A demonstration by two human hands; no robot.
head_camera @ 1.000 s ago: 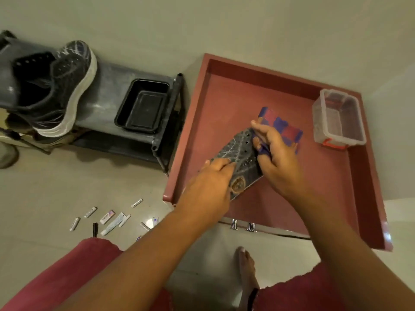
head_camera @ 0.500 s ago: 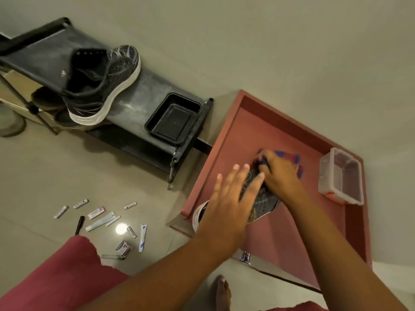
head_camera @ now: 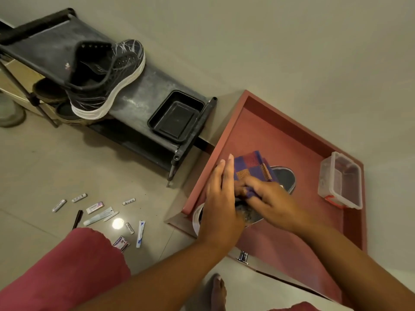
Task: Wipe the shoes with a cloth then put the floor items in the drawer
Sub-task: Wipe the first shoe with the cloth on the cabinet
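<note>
A dark shoe (head_camera: 284, 178) with a white sole lies in the open red drawer (head_camera: 289, 135), mostly hidden under my hands. My right hand (head_camera: 275, 204) is closed on a blue and red checked cloth (head_camera: 252, 167) and presses it on the shoe's upper. My left hand (head_camera: 221, 206) lies against the shoe's near side with fingers straight and together, holding it steady. The second dark shoe (head_camera: 107, 83) stands on top of the black rack (head_camera: 139, 93). Several small tubes, packets and a pen (head_camera: 101, 213) are scattered on the floor at the left.
A clear plastic box (head_camera: 341, 180) with a red clip sits at the drawer's right side. A black tray (head_camera: 177, 115) rests on the rack's right end. More footwear shows under the rack. My bare foot (head_camera: 219, 292) stands by the drawer's metal handle (head_camera: 243, 257).
My left hand, lifted with spread fingers half a second ago, has come down onto the shoe. My right hand has dragged the cloth along the shoe towards me.
</note>
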